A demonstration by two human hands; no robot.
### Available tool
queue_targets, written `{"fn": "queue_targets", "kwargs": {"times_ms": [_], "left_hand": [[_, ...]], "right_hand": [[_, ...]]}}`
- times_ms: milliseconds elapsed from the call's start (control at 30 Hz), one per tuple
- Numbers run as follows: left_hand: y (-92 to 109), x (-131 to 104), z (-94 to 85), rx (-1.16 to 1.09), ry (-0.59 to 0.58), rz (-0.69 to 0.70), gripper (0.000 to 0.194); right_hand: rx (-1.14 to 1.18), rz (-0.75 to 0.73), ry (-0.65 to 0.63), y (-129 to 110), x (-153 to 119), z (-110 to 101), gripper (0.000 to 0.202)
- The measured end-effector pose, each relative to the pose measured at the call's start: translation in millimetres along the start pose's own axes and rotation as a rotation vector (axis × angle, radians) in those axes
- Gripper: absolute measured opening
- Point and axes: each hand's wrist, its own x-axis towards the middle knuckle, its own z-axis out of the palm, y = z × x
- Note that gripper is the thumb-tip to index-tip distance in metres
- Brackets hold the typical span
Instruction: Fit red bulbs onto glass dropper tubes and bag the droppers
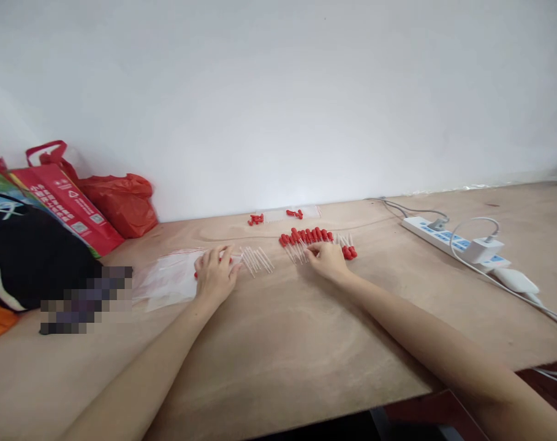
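Several white sticks [258, 260] lie on the counter [260, 349] beside the left hand [217, 270], its grip spread loosely over red pieces [196, 275]. The right hand [328, 260] is at the red-headed sticks [309, 235]; whether its grip holds one, I cannot tell.

Red-topped sticks [301, 237] in a row

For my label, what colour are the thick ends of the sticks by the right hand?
The thick ends are red, seen best in the head view.
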Motion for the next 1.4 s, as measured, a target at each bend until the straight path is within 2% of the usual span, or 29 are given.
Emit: {"fn": "queue_targets", "kwargs": {"times_ms": [67, 167, 267, 400, 500, 633, 767, 867, 1000, 1167, 1333, 1400], "left_hand": [[-12.0, 0.9, 2.1, 0.053, -0.072, -0.137, 0.036], [-25.9, 1.1, 3.4, 0.081, -0.193, -0.251, 0.033], [-32.8, 0.9, 4.1, 0.071, -0.271, -0.268, 0.030], [-34.3, 2.5, 6.2, 0.020, -0.301, -0.229, 0.022], [-34.3, 4.9, 8.0, 0.011, -0.298, -0.229, 0.021], [-36.7, 6.4, 9.3, -0.016, -0.289, -0.249, 0.020], [-40.3, 5.4, 10.1, -0.012, -0.224, -0.254, 0.024], [-41.4, 5.2, 10.2, 0.006, -0.259, -0.230, 0.022], [-40.1, 5.9, 8.2, 0.030, -0.310, -0.213, 0.018], [-38.7, 6.8, 5.1, -0.001, -0.260, -0.218, 0.013], [-35.5, 6.8, 3.6, -0.064, -0.104, -0.155, 0.013], [-34.6, 6.1, 4.6, -0.081, -0.082, -0.132, 0.013]], "right_hand": [[-0.034, 0.103, 0.038, -0.8, 13.8, 9.1, 0.025], [-0.104, 0.167, 0.073, -4.9, 27.6, 22.9, 0.025], [-0.172, 0.171, 0.058, -7.9, 32.8, 31.8, 0.025], [-0.228, 0.125, 0.061, -11.6, 31.1, 33.4, 0.025], [-0.208, 0.024, 0.102, -22.5, 26.7, 33.5, 0.023], [-0.156, -0.074, 0.025, -49.2, 22.0, 42.7, 0.023], [-0.126, 0.006, -0.070, -73.8, 24.0, 57.1, 0.027], [-0.117, 0.077, -0.116, -82.8, 28.2, 63.8, 0.026], [-0.105, 0.143, -0.182, -85.8, 31.9, 66.5, 0.022], [-0.100, 0.151, -0.201, -84.5, 30.2, 64.7, 0.021], [-0.070, 0.119, -0.096, -75.1, 20.0, 55.3, 0.023], [-0.057, 0.067, -0.045, -66.4, 12.5, 48.7, 0.026]]}}
